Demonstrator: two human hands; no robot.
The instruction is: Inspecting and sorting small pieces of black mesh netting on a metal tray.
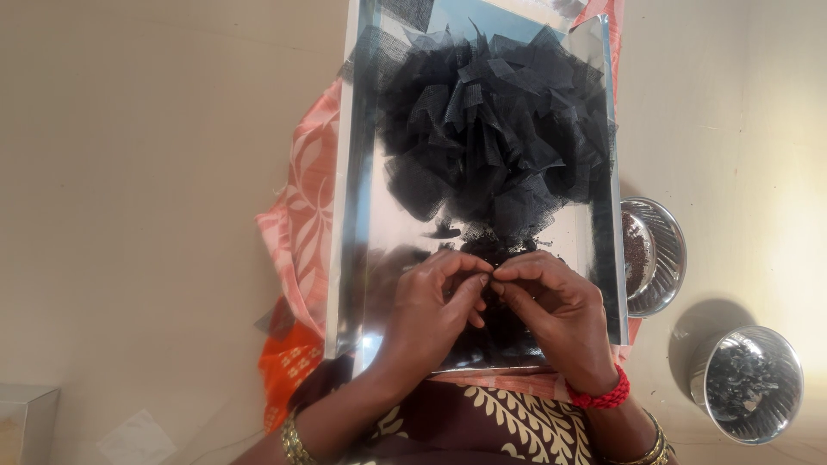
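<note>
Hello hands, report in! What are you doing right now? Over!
Left hand and right hand fingertips pinched together on something small and dark, over shiny tray. Black net pile just beyond. Two steel bowls at right, apart. Nothing blocking.

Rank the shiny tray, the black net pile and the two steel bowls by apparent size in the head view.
1. Shiny tray.
2. Black net pile.
3. The steel bowls: near bowl and bowl by the tray look alike; the tray hides part of the second, so no ranking.
</note>
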